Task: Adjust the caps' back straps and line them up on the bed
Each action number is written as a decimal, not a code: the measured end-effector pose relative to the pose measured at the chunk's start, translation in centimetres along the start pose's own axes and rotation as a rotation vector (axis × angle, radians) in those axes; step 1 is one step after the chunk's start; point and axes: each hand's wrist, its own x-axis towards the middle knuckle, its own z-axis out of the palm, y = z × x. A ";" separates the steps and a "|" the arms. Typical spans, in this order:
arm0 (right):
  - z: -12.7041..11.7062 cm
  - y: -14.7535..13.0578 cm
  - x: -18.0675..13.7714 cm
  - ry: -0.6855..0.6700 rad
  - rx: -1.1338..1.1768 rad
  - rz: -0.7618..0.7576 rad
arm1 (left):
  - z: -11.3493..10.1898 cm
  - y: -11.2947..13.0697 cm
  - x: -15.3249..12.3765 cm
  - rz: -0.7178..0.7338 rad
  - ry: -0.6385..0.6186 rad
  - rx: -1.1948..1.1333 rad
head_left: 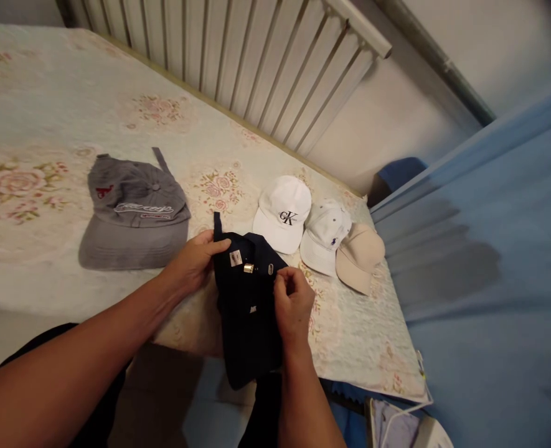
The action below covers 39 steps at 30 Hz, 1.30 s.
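Both my hands hold a dark navy cap over the near edge of the bed. My left hand grips its left side, thumb on top near a small white label. My right hand pinches the cap's strap beside a small brass buckle, fingers closed. The cap's rear strap end sticks up behind my left hand. A grey cap with a red emblem lies on the bed to the left.
Three more caps lie in a row at the right: a white one with a black logo, another white one, and a beige one. The floral bedspread covers the bed; a slatted headboard stands behind, a blue sheet to the right.
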 end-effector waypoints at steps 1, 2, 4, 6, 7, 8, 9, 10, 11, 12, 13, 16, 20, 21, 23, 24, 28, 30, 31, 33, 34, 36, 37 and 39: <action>-0.2 0.0 -0.1 -0.035 -0.006 0.009 | 0.0 0.1 0.0 0.016 0.012 0.015; -0.2 0.1 -0.3 -0.090 -0.006 0.021 | 0.0 0.2 -0.1 0.031 0.024 0.034; 0.0 0.3 -0.6 -0.207 0.012 0.052 | 0.0 0.4 -0.1 0.063 0.042 0.069; 0.7 0.5 -0.9 -0.284 0.080 0.106 | 0.0 0.6 -0.2 0.099 0.056 0.093; 1.2 0.6 -1.0 -0.304 0.132 0.143 | 0.0 0.7 -0.2 0.117 0.065 0.107; 1.7 0.7 -1.1 -0.317 0.191 0.184 | 0.0 0.8 -0.2 0.137 0.076 0.124; 2.3 0.8 -1.1 -0.325 0.251 0.225 | 0.0 0.8 -0.2 0.156 0.083 0.141; 2.7 0.8 -1.1 -0.329 0.309 0.266 | 0.0 0.8 -0.1 0.172 0.089 0.160; 3.2 0.8 -1.0 -0.326 0.367 0.311 | 0.0 0.9 -0.1 0.184 0.097 0.180; 3.6 0.8 -0.9 -0.319 0.427 0.361 | -0.1 0.9 0.0 0.197 0.109 0.201; 3.9 0.8 -0.7 -0.303 0.489 0.412 | -0.1 0.9 0.1 0.211 0.121 0.222; 4.5 0.8 -0.3 -0.224 0.646 0.520 | -0.3 0.9 0.3 0.268 0.154 0.297; 5.0 1.0 -0.1 -0.096 0.654 0.504 | -0.4 1.2 0.2 0.290 0.125 0.387; 5.2 1.0 0.0 -0.056 0.621 0.490 | -0.3 1.3 0.1 0.285 0.115 0.401; 5.4 1.1 0.0 0.009 0.549 0.457 | -0.2 1.4 0.0 0.274 0.103 0.420; 5.5 1.2 0.0 0.021 0.529 0.440 | -0.2 1.5 0.0 0.271 0.102 0.432; 5.6 1.6 0.4 -0.004 0.627 0.409 | -0.2 1.4 0.3 0.315 0.117 0.499; 5.4 1.7 0.7 0.006 0.710 0.394 | -0.3 1.2 0.5 0.339 0.135 0.535; 5.3 1.6 0.9 0.014 0.746 0.382 | -0.3 1.2 0.6 0.346 0.140 0.551; 5.0 1.3 1.2 0.033 0.802 0.359 | -0.2 1.1 0.8 0.395 0.148 0.578; 4.8 1.2 1.4 0.045 0.815 0.352 | -0.1 1.2 0.8 0.444 0.147 0.587; 4.5 1.0 1.6 0.073 0.794 0.346 | 0.3 1.3 0.8 0.542 0.133 0.586; 4.3 0.9 1.6 0.092 0.757 0.342 | 0.6 1.4 0.8 0.572 0.119 0.580; 3.9 0.7 1.7 0.143 0.635 0.321 | 1.2 1.5 0.7 0.577 0.080 0.558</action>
